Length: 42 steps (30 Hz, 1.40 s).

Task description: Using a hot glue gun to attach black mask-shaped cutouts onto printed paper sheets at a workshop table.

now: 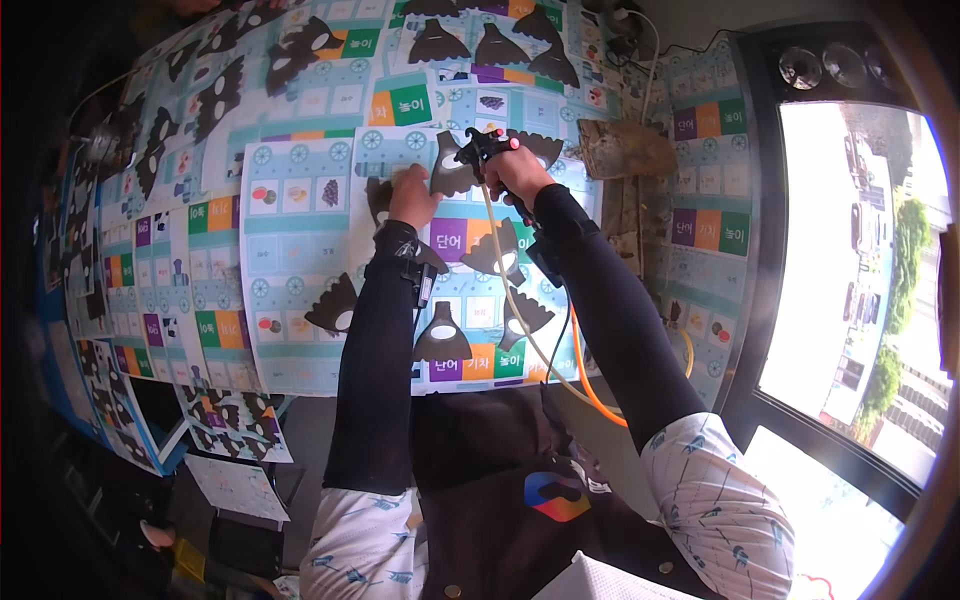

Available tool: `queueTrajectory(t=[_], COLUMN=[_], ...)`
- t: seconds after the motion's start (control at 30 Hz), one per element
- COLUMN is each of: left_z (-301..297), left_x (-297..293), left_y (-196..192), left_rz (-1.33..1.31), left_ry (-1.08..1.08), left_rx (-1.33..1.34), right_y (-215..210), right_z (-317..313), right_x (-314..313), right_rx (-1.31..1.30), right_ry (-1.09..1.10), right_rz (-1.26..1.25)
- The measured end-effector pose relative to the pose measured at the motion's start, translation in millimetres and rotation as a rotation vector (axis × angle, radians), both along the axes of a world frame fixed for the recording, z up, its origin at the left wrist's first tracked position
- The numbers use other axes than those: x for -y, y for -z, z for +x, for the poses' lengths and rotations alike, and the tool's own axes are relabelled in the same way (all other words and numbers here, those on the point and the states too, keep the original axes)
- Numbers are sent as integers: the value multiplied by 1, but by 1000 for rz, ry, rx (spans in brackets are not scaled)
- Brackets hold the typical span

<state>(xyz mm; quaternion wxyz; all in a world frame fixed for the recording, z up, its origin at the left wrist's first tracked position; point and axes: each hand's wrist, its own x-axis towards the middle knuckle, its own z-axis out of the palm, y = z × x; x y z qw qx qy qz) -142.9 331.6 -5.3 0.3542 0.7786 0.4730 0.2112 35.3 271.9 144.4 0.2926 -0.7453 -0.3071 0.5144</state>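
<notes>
Dark fan-shaped pieces (442,338) lie nearest on pale printed sheets (300,260) with green, orange and purple label blocks covering the tabletop (700,260). Farther out, the left hand (412,197) presses flat on one dark piece (450,175); the right hand (518,172), grip closed round a black spray gun (482,148), points at it

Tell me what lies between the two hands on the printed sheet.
In the head view, a dark fan-shaped piece lies between the left hand and the right hand, which holds a black spray gun over it.
</notes>
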Motion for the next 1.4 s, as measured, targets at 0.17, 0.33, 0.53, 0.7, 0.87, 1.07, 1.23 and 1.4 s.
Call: queueTrajectory(t=[0.17,0.33,0.53,0.7,0.87,1.07,1.23,1.4], left_z=[-30,-72,-78,-105,-125,-136,-132,-134], left_x=[-16,-29,-38,-43,-45,-48,-51,-48], left_y=[-46,-47,-42,-28,-18,2,11,13], left_rz=[-159,274,145,155,188,27,55,78], left_ry=[-14,182,81,-86,-229,-226,-251,-259], left_rx=[87,-323,-472,-354,-229,-32,-8,5], right_y=[-26,-46,-52,-43,-13,5,34,34], right_z=[8,-3,-29,-64,-92,-123,-127,-134], right_x=[25,47,53,41,17,-7,-19,-20], right_rx=[-37,-124,-132,-99,-17,-23,71,66], right_ry=[-3,87,15,-57,-207,-170,-248,-257], right_rz=[-12,62,33,26,81,-28,-16,-48])
